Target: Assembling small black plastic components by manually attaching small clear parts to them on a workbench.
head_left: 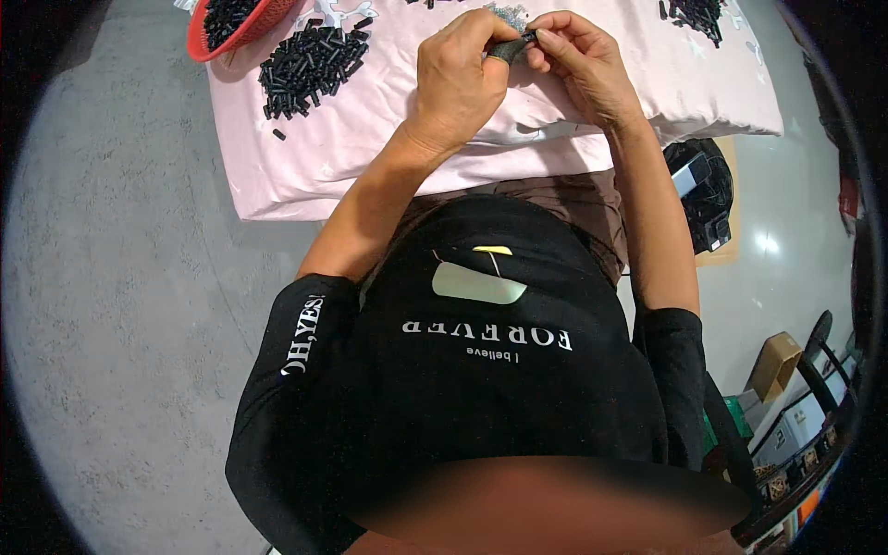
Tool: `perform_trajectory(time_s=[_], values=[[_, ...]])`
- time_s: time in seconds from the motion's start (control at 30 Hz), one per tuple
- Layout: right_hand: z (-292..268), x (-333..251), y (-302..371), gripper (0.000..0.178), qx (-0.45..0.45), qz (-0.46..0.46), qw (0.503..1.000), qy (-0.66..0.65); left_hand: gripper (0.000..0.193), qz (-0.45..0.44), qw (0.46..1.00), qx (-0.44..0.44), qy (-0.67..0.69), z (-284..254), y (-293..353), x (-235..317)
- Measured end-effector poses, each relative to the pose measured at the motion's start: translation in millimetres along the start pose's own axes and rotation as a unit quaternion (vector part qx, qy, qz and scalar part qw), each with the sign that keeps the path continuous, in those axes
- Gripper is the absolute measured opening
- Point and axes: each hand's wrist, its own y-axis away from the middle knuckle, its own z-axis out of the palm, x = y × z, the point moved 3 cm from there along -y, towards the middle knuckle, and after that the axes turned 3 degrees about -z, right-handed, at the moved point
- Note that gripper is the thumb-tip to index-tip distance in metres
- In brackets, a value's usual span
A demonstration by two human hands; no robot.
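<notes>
My left hand [460, 79] and my right hand [592, 72] meet at the far middle of the pink cloth-covered table [342, 166]. Both are closed, fingertips pinched round a small black piece [530, 37], mostly hidden by the fingers. A dark cover with a yellowish edge [506, 51] wraps my left thumb. Just beyond the fingertips lies a heap of tiny clear pieces [510, 15]. To the left spreads a pile of short black tubes [313, 67], with a single black tube [279, 135] lying apart on the cloth.
A red basket [262, 30] holding more black tubes stands at the table's far left corner. Another black pile [698, 17] lies at far right. Beside the table, right, sits a dark bag-like bundle [700, 190]. A cardboard box [774, 366] stands at lower right.
</notes>
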Motion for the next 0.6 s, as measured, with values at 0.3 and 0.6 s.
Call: perform_trajectory(time_s=[0.3,0.6], values=[[-3,3,1,0.017,-0.003,0.013,1.000,0.005,0.019,0.009,1.000,-0.006,0.006,-1,1,0],[-2,-2,2,0.016,0.000,-0.004,1.000,0.005,0.011,-0.263,0.965,-0.017,-0.018,-45,-14,-23]])
